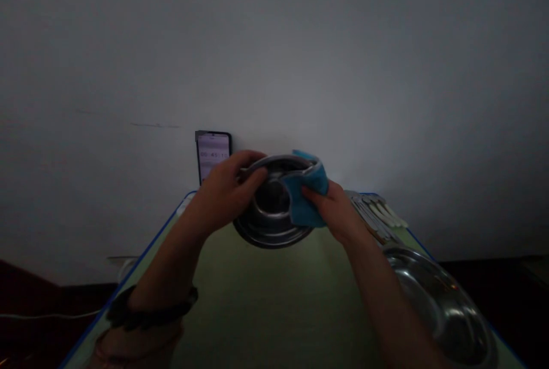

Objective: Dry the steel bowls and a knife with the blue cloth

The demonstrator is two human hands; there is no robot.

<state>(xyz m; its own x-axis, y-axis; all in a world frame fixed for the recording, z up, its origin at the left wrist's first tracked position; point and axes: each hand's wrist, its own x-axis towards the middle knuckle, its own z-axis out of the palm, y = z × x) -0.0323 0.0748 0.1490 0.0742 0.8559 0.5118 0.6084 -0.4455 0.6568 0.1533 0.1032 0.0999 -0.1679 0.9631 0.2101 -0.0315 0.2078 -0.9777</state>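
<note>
A round stainless steel bowl (274,234) is held up over the table, tilted so that its inside faces me. My left hand (229,189) grips its upper left rim, thumb on the inner side and fingers behind. On the right side, my right hand (334,206) is closed on a blue cloth (306,200), which is folded over the bowl's rim and lies against its inner wall. The fingers behind the cloth are hidden.
A phone (213,154) showing a timer leans on the wall at the back left. Several pieces of cutlery (377,214) lie at the table's back right. A larger steel basin (441,306) stands at the right edge of the green table (274,300), partly behind my right forearm.
</note>
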